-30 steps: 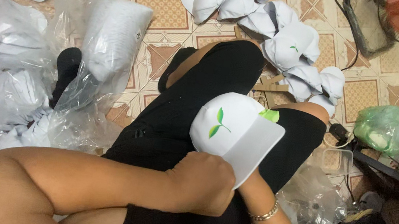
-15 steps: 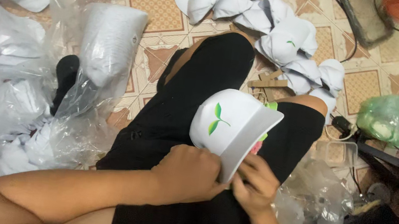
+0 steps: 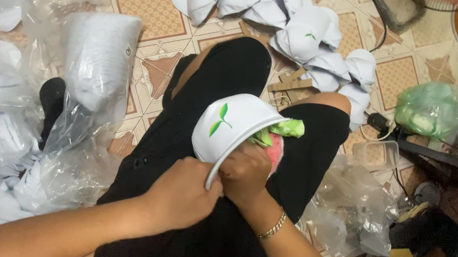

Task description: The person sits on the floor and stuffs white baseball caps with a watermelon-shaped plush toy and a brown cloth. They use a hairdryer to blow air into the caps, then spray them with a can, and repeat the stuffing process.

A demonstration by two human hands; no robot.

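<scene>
A white cap (image 3: 232, 126) with a green leaf emblem is held over the lap, just above centre of the view; its brim edge is pinched by the left hand (image 3: 182, 196), fingers closed on the rim at about seven o'clock from the crown; the right hand (image 3: 246, 175) is pushed up inside the cap, fingers curled around a wad of green and pink stuffing (image 3: 275, 137) that shows at the opening, at three o'clock from the emblem. How tightly that wad is gripped cannot be told, since the fingertips are hidden inside the crown.

The step in hand is judged to be the filling of the crown; the wad is only partly in. For the next move, the brim would need to be kept steady by the left hand while the wad is pressed deeper and spread evenly, so that the front panel is not creased.

A heap of white caps (image 3: 290, 19) is seen at twelve o'clock on the tiled floor (image 3: 151, 0); clear plastic bags (image 3: 33, 138) lie at nine o'clock; a green bag (image 3: 429, 108) sits at two o'clock.
</scene>
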